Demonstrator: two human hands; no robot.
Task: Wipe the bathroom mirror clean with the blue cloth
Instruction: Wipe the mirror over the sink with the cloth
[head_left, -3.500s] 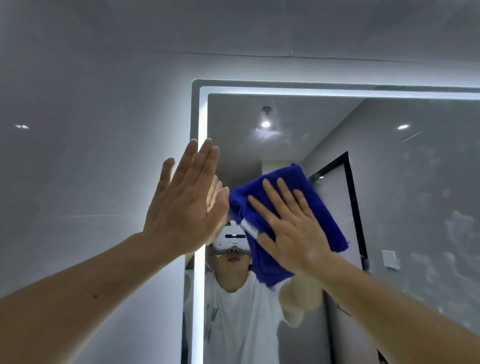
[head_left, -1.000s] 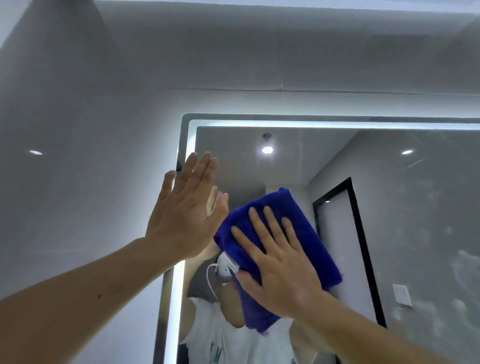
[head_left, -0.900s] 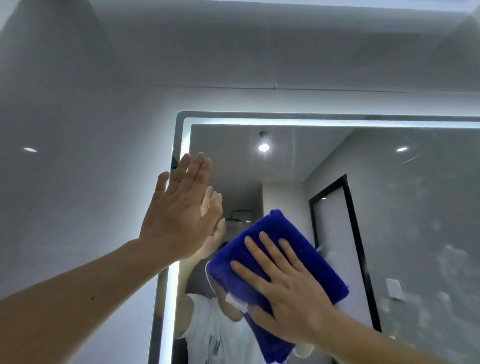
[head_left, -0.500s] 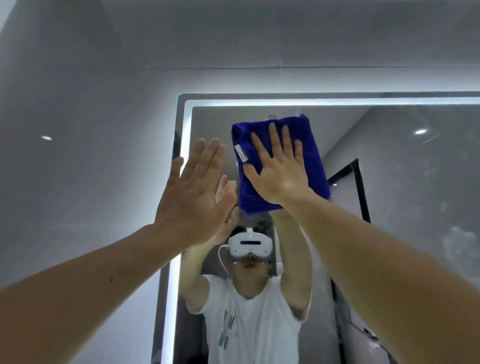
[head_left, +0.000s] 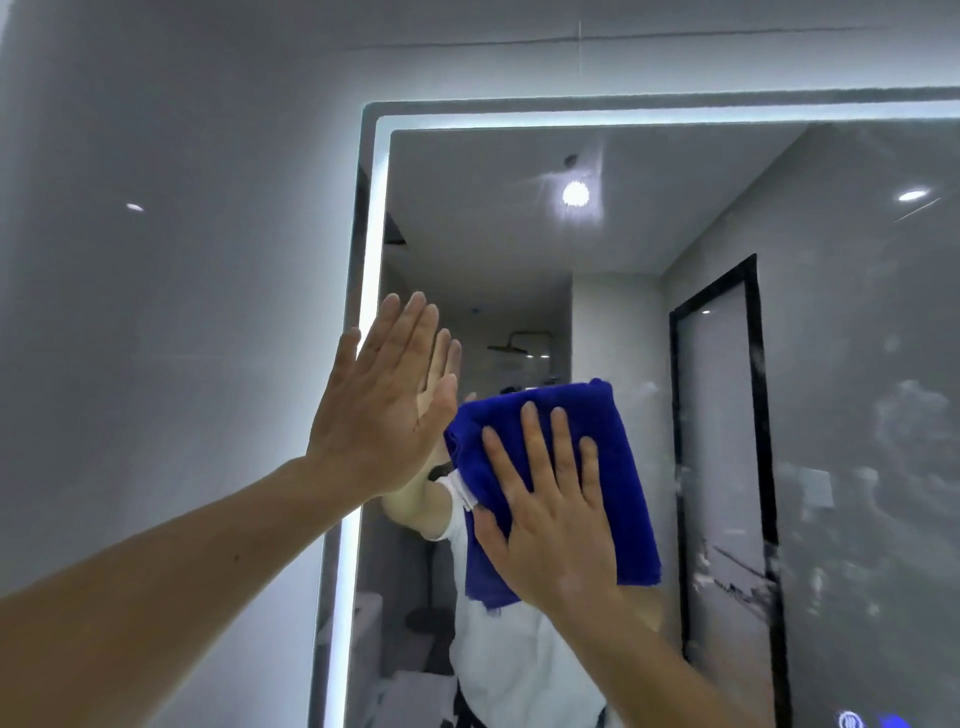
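The left hand (head_left: 382, 415) has hardly moved. It stays flat against the mirror (head_left: 519, 234) at the glowing strip (head_left: 371, 249) along the mirror's left edge. Its fingers (head_left: 410, 343) are straight, close together and pointing up, and they hold nothing. Its job looks like bracing.

The change is just to the right of those fingers. Half a second ago the blue cloth (head_left: 618, 467) was up near the top lit edge, above the left fingertips. Now it has been dragged straight down and sits on the glass just right of and below them, with its upper left corner almost at the left thumb. The right hand (head_left: 553, 525) presses it flat, fingers (head_left: 558, 447) straight and a little spread over the cloth's lower half, not curled round it. The top and right side of the folded cloth show beyond the fingertips.

I take this as one downstroke in an up-and-down pass over the left part of the mirror, which looks fairly clear above the right fingers. Well to the right of them, past the reflected dark door frame (head_left: 761, 415), cloudy smears (head_left: 909, 410) still mottle the glass. A good share of the wiping appears to remain, and the strokes will need to work rightward.

No bowl, bucket, basin or other container is in view, so there are no contents to tell of.
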